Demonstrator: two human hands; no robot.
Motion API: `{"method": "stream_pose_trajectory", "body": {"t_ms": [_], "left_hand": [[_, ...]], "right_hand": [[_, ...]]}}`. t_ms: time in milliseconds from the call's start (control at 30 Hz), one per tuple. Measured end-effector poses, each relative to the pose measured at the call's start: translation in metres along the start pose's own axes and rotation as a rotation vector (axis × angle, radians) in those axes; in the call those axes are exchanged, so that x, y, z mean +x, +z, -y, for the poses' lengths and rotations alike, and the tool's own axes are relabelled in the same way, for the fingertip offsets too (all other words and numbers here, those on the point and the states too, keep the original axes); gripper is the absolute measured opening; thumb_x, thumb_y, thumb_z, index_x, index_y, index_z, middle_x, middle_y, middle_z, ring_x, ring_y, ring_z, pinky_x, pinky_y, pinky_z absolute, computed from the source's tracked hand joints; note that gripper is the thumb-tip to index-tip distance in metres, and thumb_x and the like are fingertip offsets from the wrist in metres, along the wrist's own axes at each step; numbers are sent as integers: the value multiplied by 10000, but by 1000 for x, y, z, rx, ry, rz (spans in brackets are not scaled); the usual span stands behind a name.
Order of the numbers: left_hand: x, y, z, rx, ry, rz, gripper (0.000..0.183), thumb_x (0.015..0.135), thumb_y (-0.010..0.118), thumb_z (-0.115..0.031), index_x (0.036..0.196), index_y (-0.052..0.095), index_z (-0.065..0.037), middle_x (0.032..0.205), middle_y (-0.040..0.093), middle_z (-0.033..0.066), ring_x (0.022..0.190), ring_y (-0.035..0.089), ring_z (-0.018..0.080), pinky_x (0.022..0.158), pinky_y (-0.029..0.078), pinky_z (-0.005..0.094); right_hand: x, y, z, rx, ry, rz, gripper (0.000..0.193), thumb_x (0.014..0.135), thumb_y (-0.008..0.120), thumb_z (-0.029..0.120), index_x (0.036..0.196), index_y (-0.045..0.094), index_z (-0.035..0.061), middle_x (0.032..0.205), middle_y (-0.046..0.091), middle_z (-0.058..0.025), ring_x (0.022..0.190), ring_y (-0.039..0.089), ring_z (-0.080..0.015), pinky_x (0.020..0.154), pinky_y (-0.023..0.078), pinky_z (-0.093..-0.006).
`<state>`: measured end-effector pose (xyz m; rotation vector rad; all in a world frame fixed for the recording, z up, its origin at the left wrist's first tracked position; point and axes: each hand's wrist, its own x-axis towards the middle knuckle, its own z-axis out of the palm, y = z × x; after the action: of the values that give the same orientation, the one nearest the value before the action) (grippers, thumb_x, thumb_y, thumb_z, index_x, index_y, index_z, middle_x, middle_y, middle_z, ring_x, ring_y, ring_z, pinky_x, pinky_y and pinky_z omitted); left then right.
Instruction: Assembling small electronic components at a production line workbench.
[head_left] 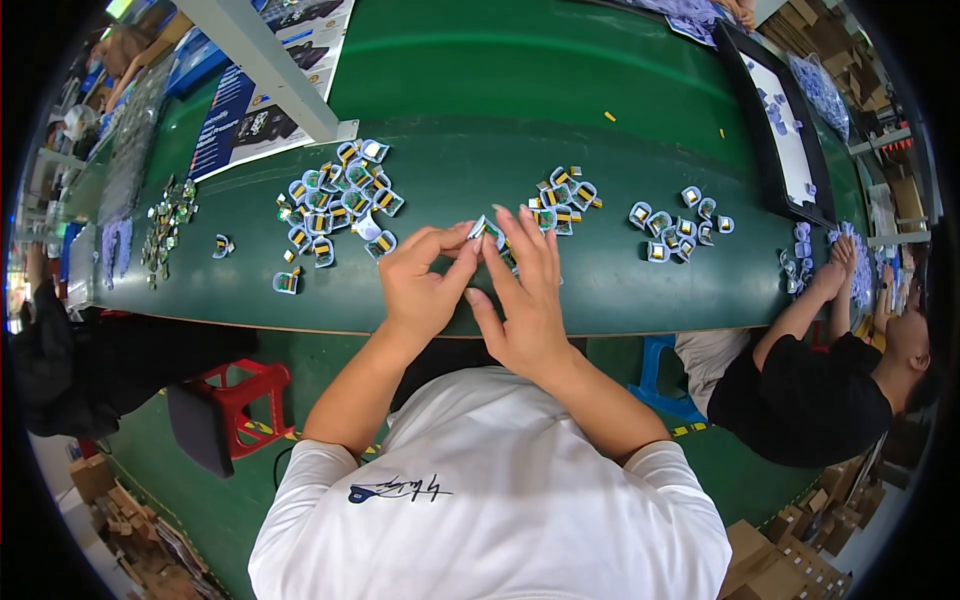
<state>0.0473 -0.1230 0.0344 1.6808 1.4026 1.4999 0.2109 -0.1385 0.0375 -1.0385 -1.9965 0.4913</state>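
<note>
My left hand (pixel 425 275) is closed, its thumb and forefinger pinching a small light-blue plastic housing (pixel 479 229) above the table. My right hand (pixel 530 305) comes in from the other side, its fingers stretched out and its thumb apart. The right fingertips touch or nearly touch the piece; the exact contact is partly hidden. Just behind my hands lies a small group of light-blue housings (pixel 563 192) with yellow-and-black parts on them, some hidden by the right fingers. To the left sits a larger heap of similar housings (pixel 350 190).
More housings with white squares (pixel 680 225) lie to the right on the green table (pixel 450 160). Small circuit boards (pixel 170 225) are spread at the left. A metal post (pixel 265 70) rises near a printed poster (pixel 225 115). A black-rimmed tray (pixel 822 195) and a co-worker (pixel 830 390) are at right.
</note>
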Motion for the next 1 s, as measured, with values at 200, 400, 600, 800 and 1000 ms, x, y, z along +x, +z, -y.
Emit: {"method": "stream_pose_trajectory", "body": {"t_ms": [200,400,600,800,1000], "left_hand": [[-2,0,4,-140,-149,-10,108,897,778,54,1004,765,65,899,760,121,797,761,166,720,580,270],[3,-1,-2,-74,-104,35,115,896,779,55,1009,759,48,893,763,129,832,763,183,828,603,307],[5,3,-3,58,152,0,190,852,811,23,1037,769,26,928,784,141,902,785,270,920,626,378],[4,0,-4,83,155,9,184,843,804,69,1018,757,38,921,783,147,965,788,268,969,602,388],[5,0,-4,99,217,-9,192,831,808,70,1014,755,40,941,787,154,946,792,284,957,616,391]], "right_hand": [[2,-13,-11,239,31,36,626,932,727,119,1511,509,28,1637,391,-231,1523,359,-455,1227,297,-555],[8,-29,-17,172,59,-72,452,922,722,45,1367,654,14,1568,490,-226,1473,445,-428,1203,363,-512],[10,-24,-9,20,-43,-81,444,875,775,100,1294,677,-5,1532,534,-204,1452,454,-445,1186,358,-553],[10,-20,-2,55,-1,-59,453,878,781,130,1287,668,-30,1538,521,-229,1462,440,-454,1194,332,-576],[9,-18,0,31,-2,-60,463,885,780,140,1298,660,-32,1551,502,-248,1464,437,-459,1200,318,-583]]}}
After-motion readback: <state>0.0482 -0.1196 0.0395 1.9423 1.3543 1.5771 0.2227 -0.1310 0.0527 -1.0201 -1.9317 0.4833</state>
